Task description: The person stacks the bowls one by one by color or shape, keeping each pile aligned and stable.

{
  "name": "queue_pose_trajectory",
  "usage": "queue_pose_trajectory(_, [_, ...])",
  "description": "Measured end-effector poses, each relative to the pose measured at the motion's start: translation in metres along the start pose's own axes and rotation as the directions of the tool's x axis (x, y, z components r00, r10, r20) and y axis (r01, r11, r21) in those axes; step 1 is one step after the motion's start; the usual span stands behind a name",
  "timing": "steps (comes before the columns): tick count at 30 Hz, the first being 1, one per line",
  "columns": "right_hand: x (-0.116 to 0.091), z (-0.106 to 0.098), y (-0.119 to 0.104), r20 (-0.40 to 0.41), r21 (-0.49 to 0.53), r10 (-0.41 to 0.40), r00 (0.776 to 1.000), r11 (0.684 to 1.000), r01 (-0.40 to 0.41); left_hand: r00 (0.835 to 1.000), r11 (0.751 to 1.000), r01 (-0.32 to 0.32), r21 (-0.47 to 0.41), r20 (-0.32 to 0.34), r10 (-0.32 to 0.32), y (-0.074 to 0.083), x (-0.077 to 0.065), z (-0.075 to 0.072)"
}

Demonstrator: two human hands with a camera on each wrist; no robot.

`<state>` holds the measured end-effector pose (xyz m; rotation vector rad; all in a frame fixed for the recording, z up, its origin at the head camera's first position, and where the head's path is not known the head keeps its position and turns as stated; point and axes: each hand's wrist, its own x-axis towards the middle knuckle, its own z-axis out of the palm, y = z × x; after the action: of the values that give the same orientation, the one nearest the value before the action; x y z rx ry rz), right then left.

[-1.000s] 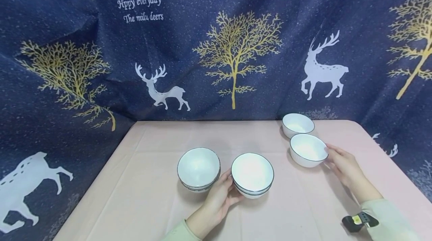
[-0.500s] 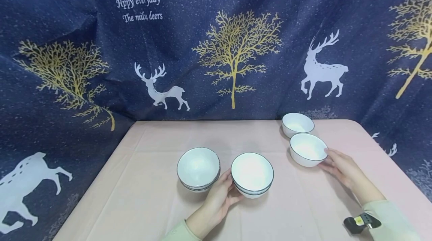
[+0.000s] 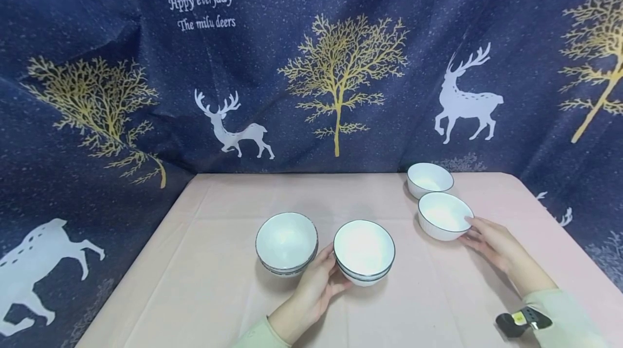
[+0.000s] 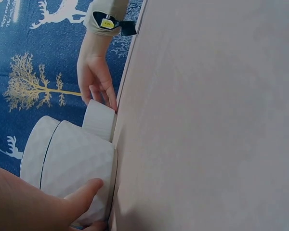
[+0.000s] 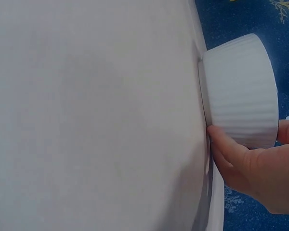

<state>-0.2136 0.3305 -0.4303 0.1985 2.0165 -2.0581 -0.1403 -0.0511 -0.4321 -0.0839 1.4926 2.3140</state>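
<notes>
My left hand (image 3: 317, 287) grips the side of a stack of white bowls (image 3: 364, 248) with dark rims in the middle of the table. Its thumb lies low against the dimpled outer wall in the left wrist view. At the right, my right hand (image 3: 494, 242) holds a single white ribbed bowl (image 3: 445, 214) by its near right side. The thumb laps over the rim while the fingers sit low by the base, as the right wrist view shows with the ribbed bowl (image 5: 243, 94). This bowl stands upright on the table, as does the stack.
Left of my left hand stands another stack of bowls (image 3: 286, 242) with speckled rims. Behind the ribbed bowl is one more white bowl (image 3: 429, 179), close to the back edge. A pink cloth covers the table (image 3: 219, 294); a dark blue curtain (image 3: 292, 66) with deer hangs behind it.
My right hand has shifted slightly on the ribbed bowl, its thumb now further over the rim. The bowls and my left hand have stayed in place.
</notes>
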Motion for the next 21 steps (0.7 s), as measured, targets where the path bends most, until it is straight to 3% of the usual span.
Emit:
queue_pose_trajectory(13, [-0.0054, 0.0063, -0.0015, -0.020, 0.010, -0.037, 0.999, 0.999, 0.037, 1.000, 1.000, -0.001, 0.008, 0.005, 0.001, 0.0003, 0.0002, -0.0008])
queue_pose_trajectory(21, [-0.0058, 0.0072, 0.0010, 0.005, 0.116, -0.092, 0.996, 0.989, 0.091, 1.000, 1.000, 0.000, 0.003, 0.009, 0.000, 0.0001, 0.0000, -0.0008])
